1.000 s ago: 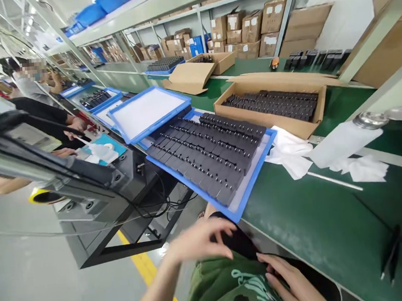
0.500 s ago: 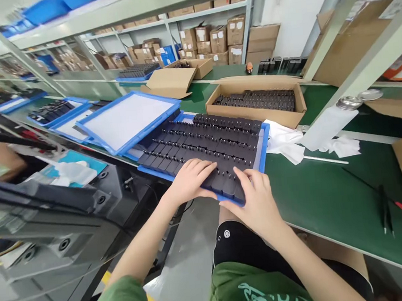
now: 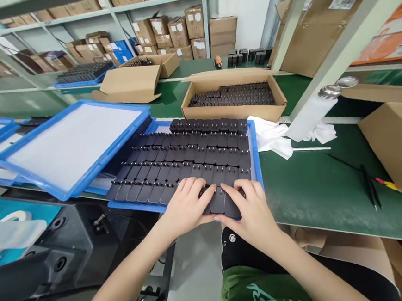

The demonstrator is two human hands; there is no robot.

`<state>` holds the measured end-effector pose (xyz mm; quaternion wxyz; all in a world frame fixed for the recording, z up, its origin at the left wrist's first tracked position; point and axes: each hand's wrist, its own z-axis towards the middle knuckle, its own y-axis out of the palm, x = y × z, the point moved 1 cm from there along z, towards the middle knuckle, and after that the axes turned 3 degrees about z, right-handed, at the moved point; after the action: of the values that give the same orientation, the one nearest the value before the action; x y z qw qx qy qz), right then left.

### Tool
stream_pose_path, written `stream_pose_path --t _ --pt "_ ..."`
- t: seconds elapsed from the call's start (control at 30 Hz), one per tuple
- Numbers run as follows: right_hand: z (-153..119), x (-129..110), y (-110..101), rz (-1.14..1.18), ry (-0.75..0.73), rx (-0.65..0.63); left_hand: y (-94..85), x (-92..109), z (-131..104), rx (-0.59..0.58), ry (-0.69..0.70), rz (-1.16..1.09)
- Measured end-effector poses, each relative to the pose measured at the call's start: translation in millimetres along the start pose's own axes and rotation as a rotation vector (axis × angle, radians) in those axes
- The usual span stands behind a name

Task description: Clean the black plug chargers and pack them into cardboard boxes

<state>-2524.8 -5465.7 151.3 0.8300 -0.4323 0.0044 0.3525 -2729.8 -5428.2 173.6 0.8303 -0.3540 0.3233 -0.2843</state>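
Observation:
A blue-rimmed tray on the bench holds rows of black power adapters with small metal prongs facing up. My left hand is closed over adapters in the front row, fingers bent on top and thumb along the front side. Close beside it, my right hand grips the row's right end in the same way. A couple of dark adapter faces show between my two hands. The undersides of the fingers are hidden.
An empty-looking blue tray with a white base overlaps on the left. Behind stands a carton of black adapters. To the right are a white pump bottle, white cloths, tweezers and a cardboard box. Black machinery sits lower left.
My hands have come closer together on the front row, the right moving toward the left. The camera view has turned right and the co-worker's arm at left is out of view.

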Motion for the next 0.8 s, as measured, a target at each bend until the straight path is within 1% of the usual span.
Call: stream_pose_path --t 0.07,0.17,0.27,0.37,0.43,0.5,0.53,0.57,0.63,0.67,0.7,0.73,0.8 --pt "1 0 0 0.011 0.014 -0.02 -0.6 -2 0 -0.001 0.009 0.006" --pt "2 2 1 0.014 0.012 -0.016 -1.4 -3 0 0.018 0.039 0.006" --pt "3 3 4 0.001 -0.048 -0.002 -2.3 -4 -2 0.061 0.091 0.006" --pt "9 1 2 -0.046 -0.12 -0.023 -6.4 -10 -4 0.119 0.154 0.008" --pt "15 -3 -10 -0.075 -0.167 -0.033 -15.2 -14 -1 0.158 0.173 0.028" --pt "16 -7 -34 -0.087 -0.202 -0.021 -30.2 -10 7 0.202 0.16 0.058" --pt "13 -7 -51 -0.079 -0.211 -0.008 -38.7 -2 15 0.22 0.142 0.067" --pt "7 -5 -70 -0.065 -0.216 0.003 -46.3 10 24 0.232 0.122 0.063" --pt "-13 9 -110 -0.016 -0.198 0.012 -53.5 44 52 0.221 0.075 0.017" --pt "-25 23 -129 0.006 -0.176 0.008 -51.1 65 68 0.202 0.056 -0.027" --pt "-37 40 -145 0.024 -0.143 -0.003 -44.1 86 86 0.167 0.039 -0.076" --pt "-49 60 -158 0.028 -0.114 -0.023 -33.0 106 104 0.131 0.025 -0.127" --pt "-69 104 -173 0.034 -0.047 -0.071 -2.7 143 137 0.095 0.003 -0.188"
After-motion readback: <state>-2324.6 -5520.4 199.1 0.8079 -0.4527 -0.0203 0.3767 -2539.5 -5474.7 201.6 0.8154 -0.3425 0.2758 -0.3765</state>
